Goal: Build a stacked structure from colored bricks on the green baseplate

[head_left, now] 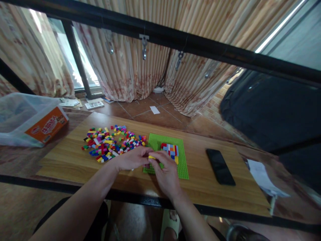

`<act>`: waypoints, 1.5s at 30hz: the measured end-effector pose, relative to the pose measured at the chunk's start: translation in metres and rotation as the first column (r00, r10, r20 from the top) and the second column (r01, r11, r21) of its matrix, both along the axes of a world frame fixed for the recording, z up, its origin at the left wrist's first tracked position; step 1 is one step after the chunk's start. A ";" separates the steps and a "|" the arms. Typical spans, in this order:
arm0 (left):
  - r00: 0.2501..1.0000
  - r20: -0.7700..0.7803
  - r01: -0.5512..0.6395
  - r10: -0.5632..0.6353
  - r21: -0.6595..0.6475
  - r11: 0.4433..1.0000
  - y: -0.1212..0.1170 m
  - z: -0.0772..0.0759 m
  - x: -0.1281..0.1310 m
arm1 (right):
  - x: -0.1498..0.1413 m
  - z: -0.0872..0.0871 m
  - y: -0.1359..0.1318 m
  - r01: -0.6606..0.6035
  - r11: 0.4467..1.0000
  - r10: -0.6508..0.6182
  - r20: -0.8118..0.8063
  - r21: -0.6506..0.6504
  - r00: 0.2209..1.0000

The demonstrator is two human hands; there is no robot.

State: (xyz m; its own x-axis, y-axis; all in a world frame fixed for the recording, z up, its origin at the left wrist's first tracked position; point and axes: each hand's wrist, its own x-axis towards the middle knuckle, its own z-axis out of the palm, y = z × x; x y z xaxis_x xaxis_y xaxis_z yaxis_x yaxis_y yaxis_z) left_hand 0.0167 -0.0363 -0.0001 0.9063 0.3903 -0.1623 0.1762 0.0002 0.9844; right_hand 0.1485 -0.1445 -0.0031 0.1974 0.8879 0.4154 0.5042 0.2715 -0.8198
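Note:
My left hand (132, 159) and my right hand (167, 172) meet over the near left part of a green baseplate (182, 160) on a wooden table. Both hands pinch a small yellow brick (151, 157) between their fingertips. A patch of red, blue, white and yellow bricks (170, 149) is built on the plate just beyond my right hand. A loose pile of small coloured bricks (110, 142) lies on the table left of the plate, close to my left hand.
A black phone (220, 166) lies flat on the table to the right of the plate. A clear plastic bag with an orange box (46, 125) sits off the table's left end. A dark rail crosses overhead; curtains hang behind.

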 end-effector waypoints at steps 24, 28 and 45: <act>0.978 -0.148 -0.105 0.144 0.248 0.963 0.005 -0.002 -0.002 | 0.104 -0.011 -0.009 0.282 0.906 -0.164 0.354 -0.316 0.921; 0.980 -0.146 -0.091 0.133 0.260 0.961 0.006 -0.003 -0.002 | 0.102 -0.015 -0.007 0.259 0.909 -0.140 0.347 -0.328 0.927; 0.974 -0.165 -0.101 0.157 0.307 0.946 0.006 -0.005 -0.004 | 0.107 -0.013 0.001 0.314 0.900 -0.254 0.222 -0.301 0.941</act>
